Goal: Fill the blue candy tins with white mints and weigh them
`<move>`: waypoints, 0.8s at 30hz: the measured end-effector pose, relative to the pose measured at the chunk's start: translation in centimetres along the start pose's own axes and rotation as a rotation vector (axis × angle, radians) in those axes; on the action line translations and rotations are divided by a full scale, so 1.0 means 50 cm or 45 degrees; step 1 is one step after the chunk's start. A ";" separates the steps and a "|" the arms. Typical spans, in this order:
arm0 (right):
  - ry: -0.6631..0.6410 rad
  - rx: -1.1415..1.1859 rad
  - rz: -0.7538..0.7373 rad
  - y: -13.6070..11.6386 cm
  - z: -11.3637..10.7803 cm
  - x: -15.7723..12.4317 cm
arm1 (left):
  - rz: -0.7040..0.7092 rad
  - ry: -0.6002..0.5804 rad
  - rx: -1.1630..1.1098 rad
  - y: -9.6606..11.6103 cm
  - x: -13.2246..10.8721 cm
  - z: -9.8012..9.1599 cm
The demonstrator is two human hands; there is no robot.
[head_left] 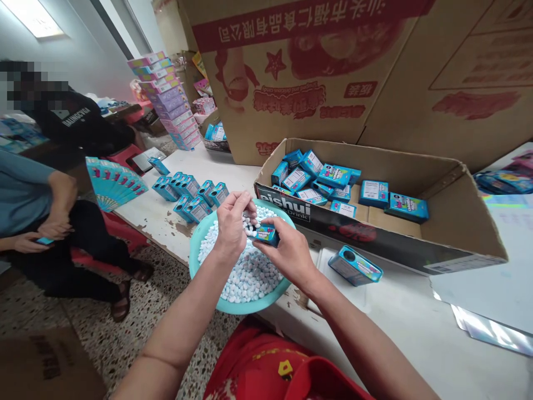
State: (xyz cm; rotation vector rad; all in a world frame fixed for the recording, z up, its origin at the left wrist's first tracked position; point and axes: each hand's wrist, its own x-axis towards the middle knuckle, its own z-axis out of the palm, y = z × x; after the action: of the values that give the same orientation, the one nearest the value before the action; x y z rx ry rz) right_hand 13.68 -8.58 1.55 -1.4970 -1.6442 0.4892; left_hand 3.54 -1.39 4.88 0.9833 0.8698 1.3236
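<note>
**Both hands meet over the candy bowl**

Here we are above the teal bowl point(195, 251), which sits at the near edge of the bench point(416, 333) and is heaped with white candies point(250, 272). The right hand point(288, 254) has its fingers wrapped around a small blue box point(266, 234) and holds it just over the heap, tilted towards the other hand. The left hand point(230, 226) comes in from the left with its fingers bunched narrow, pinching a few of the candies right at the end of the box. The two hands are touching or very nearly so; I cannot tell which.

Just to the right of the bowl, a second blue box point(355, 265) lies on its side on the bench, with a round hole showing in its end. Behind it is a low cardboard tray point(458, 222) with more of the blue boxes loose inside, most of them bunched at its left end. Beyond the bowl, a cluster of upright blue boxes point(191, 194) stands on the bench, and a fan of flat blue cartons point(113, 180) sticks out over the far-left edge. A tall printed carton point(333, 83) rises behind the tray.

At far left, two people sit well apart from the bowl. The nearer one's hand point(54, 225) rests on a lap.
</note>
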 end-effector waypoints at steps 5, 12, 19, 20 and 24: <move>-0.018 0.052 -0.001 -0.003 -0.004 -0.003 | 0.012 -0.025 -0.006 0.002 -0.005 0.005; -0.026 0.075 0.029 0.004 -0.012 -0.002 | -0.026 -0.048 0.022 0.009 -0.007 0.004; 0.133 0.390 0.040 0.016 -0.063 -0.040 | -0.132 -0.212 0.585 -0.012 0.034 -0.095; 0.135 0.390 0.038 0.017 -0.070 -0.042 | -0.158 -0.316 0.823 -0.020 0.041 -0.114; 0.080 0.318 0.008 0.020 -0.080 -0.039 | 0.057 -0.433 1.676 -0.065 0.072 -0.160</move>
State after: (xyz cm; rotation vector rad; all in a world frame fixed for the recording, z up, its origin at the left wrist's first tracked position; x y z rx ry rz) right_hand 17.29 -11.17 2.47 -1.3196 -1.4710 0.6211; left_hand -2.49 2.83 -0.92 2.1462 1.4562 0.4370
